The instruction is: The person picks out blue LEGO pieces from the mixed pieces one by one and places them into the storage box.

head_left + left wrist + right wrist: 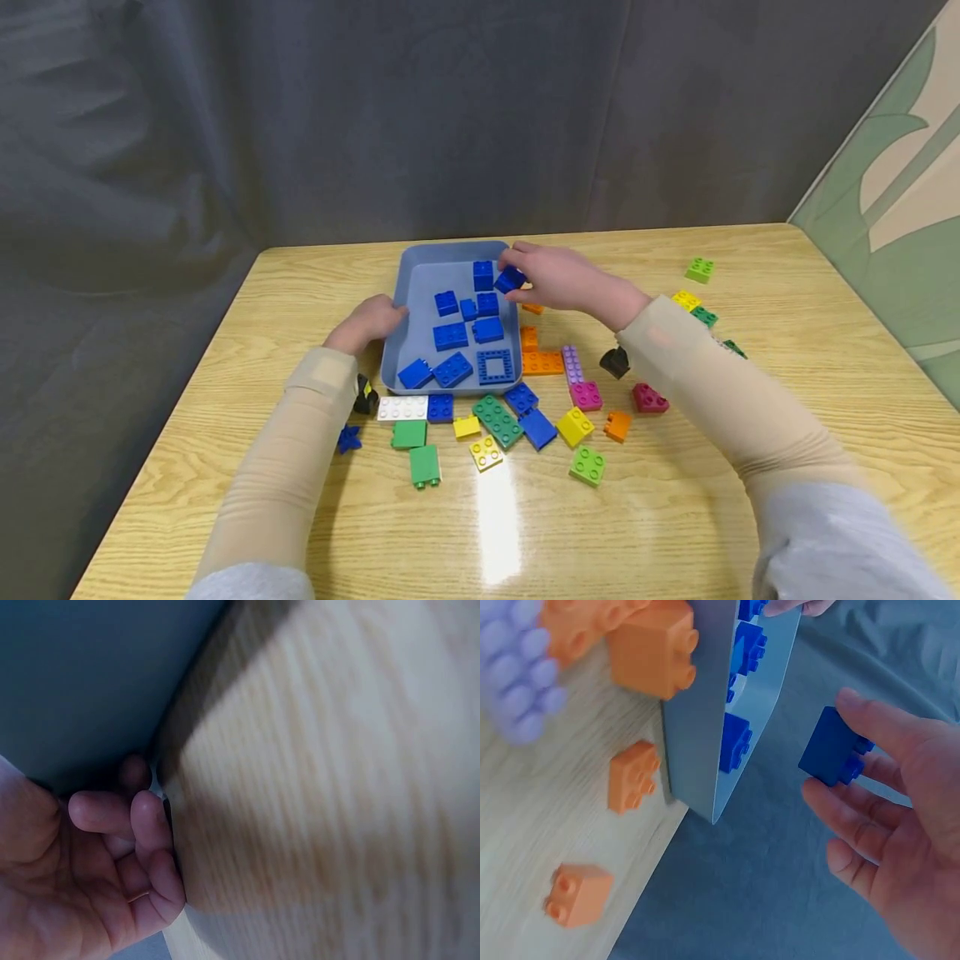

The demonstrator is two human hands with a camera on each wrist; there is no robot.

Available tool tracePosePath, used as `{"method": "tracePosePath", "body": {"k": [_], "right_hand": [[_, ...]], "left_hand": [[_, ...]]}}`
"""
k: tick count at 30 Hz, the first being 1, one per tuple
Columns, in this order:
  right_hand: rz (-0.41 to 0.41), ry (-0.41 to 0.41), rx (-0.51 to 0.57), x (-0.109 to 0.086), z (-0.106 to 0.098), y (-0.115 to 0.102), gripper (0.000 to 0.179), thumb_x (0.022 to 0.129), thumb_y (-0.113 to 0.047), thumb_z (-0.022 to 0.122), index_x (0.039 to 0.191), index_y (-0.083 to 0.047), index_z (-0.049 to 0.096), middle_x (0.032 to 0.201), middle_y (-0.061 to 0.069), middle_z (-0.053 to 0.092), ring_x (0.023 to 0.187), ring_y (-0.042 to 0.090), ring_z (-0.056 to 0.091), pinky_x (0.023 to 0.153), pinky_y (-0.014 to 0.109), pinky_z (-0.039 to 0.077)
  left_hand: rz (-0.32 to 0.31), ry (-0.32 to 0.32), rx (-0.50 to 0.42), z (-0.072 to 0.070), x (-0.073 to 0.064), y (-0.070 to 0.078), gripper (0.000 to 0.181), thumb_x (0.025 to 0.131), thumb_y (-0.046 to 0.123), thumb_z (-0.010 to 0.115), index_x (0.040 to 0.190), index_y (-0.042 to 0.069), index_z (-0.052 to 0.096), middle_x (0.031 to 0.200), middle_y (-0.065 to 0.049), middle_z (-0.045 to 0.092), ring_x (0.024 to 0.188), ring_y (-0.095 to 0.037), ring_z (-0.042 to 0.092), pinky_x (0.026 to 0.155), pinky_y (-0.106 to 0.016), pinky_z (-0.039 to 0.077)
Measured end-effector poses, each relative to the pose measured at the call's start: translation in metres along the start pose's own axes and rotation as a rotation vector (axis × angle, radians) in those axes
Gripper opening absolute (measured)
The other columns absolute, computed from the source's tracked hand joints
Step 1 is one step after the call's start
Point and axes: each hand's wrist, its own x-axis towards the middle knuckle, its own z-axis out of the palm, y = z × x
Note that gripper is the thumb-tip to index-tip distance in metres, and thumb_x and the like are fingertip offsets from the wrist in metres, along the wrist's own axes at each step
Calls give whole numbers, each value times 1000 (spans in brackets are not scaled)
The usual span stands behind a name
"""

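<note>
A blue-grey tray [397,333] on the wooden table holds several blue toy bricks, among them a square frame-shaped piece [495,367]. My left hand [373,320] grips the tray's left side, its thumb at the rim; in the left wrist view the curled fingers [154,840] sit low beside the tray wall. Over the tray's far right corner, my right hand [558,275] pinches a blue brick [831,746] between thumb and fingertips. That brick is held above the tray rim, its studs turned toward the palm in the right wrist view.
Orange bricks [542,363] and a lilac strip [572,365] lie right of the tray. Along its front are a white brick [402,408], a blue brick [537,428], green and yellow bricks. A lime brick [700,270] lies far right. A dark cloth [450,117] hangs behind the table.
</note>
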Motion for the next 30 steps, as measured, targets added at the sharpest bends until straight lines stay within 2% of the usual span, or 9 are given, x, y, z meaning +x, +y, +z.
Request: {"method": "tracePosePath", "body": {"k": [5,11,14,21,24,27,30], "right_hand": [[-11,-19,-2,19,2,-14,44,90,-31,70,126,-9,57,119,10,57,101,24,57,90,37,47],[-54,-53,-20,40,13,-32,44,92,-30,68,130,-10,57,120,10,56,103,24,57,92,38,47],[-73,-89,-35,48,19,-43,43,93,-28,67,131,-11,57,120,10,55,102,23,57,92,38,47],[-182,-142,-93,61,36,-68,42,95,-25,64,133,-10,55,120,9,56,100,20,57,91,34,47],[-227,-139,-133,65,40,-79,45,94,-24,65,135,-10,54,122,9,56,103,20,58,91,34,47],[-246,-144,-175,68,45,-88,49,94,-24,65,138,-11,51,127,9,56,108,20,58,94,34,46],[-251,-165,-190,71,48,-95,51,93,-24,66,139,-11,49,127,9,57,110,21,58,93,35,46]], "left_hand": [[3,7,11,-1,-1,0,38,104,29,37,101,-4,57,89,-14,54,83,-27,54,74,-36,44],[9,12,22,-1,-2,-1,43,103,28,37,111,-9,56,98,-17,57,89,-28,54,81,-40,46],[15,13,22,-1,-3,0,43,103,28,37,111,-9,56,97,-18,56,87,-28,54,79,-40,45],[50,26,54,-2,-2,0,34,103,27,38,93,-1,55,80,-11,50,73,-24,51,65,-33,41],[78,28,84,-2,0,-1,39,104,31,38,82,2,52,73,-8,46,66,-22,48,60,-31,39],[114,40,122,-2,2,-2,40,103,31,39,74,5,49,69,-7,44,62,-21,45,57,-31,37],[147,50,155,-2,3,-1,34,99,24,41,71,6,48,69,-7,44,63,-23,46,58,-31,37]]}}
